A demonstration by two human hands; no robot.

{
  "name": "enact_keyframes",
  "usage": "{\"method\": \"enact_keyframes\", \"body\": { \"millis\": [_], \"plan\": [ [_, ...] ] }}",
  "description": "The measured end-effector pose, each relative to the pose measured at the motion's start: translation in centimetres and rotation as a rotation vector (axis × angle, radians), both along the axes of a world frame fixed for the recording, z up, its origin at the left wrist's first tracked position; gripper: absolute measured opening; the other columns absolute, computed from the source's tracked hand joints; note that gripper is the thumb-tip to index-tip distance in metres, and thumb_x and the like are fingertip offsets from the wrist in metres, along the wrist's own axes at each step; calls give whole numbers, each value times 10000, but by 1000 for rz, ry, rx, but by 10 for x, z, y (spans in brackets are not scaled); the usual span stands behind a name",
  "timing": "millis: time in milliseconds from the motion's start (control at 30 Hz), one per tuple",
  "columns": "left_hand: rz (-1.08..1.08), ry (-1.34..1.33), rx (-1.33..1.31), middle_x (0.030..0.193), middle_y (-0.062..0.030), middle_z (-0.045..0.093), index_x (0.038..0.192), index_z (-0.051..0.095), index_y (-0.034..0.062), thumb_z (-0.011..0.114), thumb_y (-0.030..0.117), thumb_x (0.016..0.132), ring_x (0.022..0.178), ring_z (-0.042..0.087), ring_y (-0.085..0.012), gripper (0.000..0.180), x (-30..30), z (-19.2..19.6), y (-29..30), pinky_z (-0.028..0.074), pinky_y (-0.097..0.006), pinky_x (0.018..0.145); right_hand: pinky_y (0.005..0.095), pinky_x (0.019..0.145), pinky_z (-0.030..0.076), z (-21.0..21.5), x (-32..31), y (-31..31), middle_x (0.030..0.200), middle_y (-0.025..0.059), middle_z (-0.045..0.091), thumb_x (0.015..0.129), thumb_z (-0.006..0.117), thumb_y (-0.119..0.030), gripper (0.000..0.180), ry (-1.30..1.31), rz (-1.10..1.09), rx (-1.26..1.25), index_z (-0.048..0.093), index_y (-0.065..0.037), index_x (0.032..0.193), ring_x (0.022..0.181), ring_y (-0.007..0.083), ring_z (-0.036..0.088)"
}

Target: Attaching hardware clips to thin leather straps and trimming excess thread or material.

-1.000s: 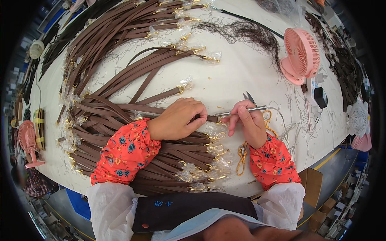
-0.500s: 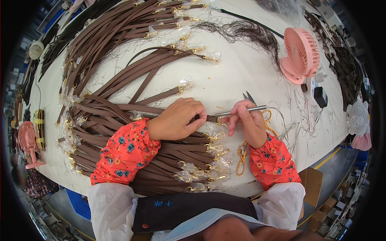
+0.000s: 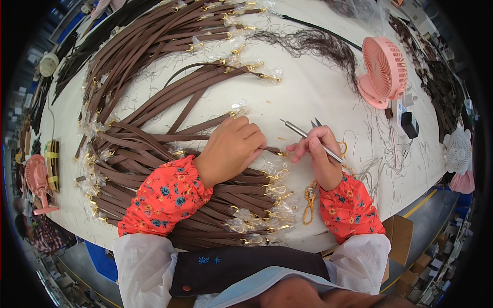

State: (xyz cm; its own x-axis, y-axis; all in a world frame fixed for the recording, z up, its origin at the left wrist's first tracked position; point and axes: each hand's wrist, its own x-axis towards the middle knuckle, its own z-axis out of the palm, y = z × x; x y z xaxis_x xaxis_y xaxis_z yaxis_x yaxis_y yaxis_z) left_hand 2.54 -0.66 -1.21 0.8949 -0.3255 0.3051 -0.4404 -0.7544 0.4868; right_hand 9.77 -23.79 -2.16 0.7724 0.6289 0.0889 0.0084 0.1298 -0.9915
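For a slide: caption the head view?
Left hand pins a brown strap; right hand holds a metal tool.

a thin brown strap (image 3: 267,149) with a gold clasp lies flat near the bench's front edge; small silver snips (image 3: 313,137) are tilted just right of it.

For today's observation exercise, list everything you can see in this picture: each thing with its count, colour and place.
straps: many, brown with gold clasps in clear wrap, fanned across the table's left and middle
table: one, white, under everything
thread clump: one, dark, top middle
desk fan: one, pink, top right
second fan: one, pink, far left edge
snips: one, silver, in the right hand
cord: one, orange, by the right wrist
left hand: pressing on a strap
right hand: gripping the snips
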Motion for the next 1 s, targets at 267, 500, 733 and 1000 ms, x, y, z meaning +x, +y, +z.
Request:
{"method": "enact_keyframes", "body": {
  "millis": [267,500,733,1000],
  "plan": [
    [54,340,-217,823,-100,526,902,519,30,722,56,768,677,572,-255,245,-5,6,3,464,-358,603,409,890,497,-3,1,0,873,103,573,1035,397,-284,302,13,46,-9,451,-3,1132,785,181,606],
    [70,239,-153,972,-119,511,990,513,48,718,94,792,733,592,-272,289,-11,5,-8,479,-376,638,435,891,518,3,3,4,850,100,565,1037,391,-260,307,100,-9,28,441,-2,1195,720,179,597],
    [86,58,98,914,-120,512,935,521,29,667,109,818,818,582,-305,203,-13,3,-23,491,-407,678,413,862,533,3,4,3,742,76,563,1036,383,-240,275,169,-39,64,474,-3,1141,643,160,592],
    [55,9,221,851,-122,523,856,512,12,630,82,816,806,581,-309,143,-9,-6,-20,492,-404,681,402,862,527,6,3,2,628,57,549,1043,357,-263,290,153,-10,3,497,-10,1019,532,140,558]
  ]
}}
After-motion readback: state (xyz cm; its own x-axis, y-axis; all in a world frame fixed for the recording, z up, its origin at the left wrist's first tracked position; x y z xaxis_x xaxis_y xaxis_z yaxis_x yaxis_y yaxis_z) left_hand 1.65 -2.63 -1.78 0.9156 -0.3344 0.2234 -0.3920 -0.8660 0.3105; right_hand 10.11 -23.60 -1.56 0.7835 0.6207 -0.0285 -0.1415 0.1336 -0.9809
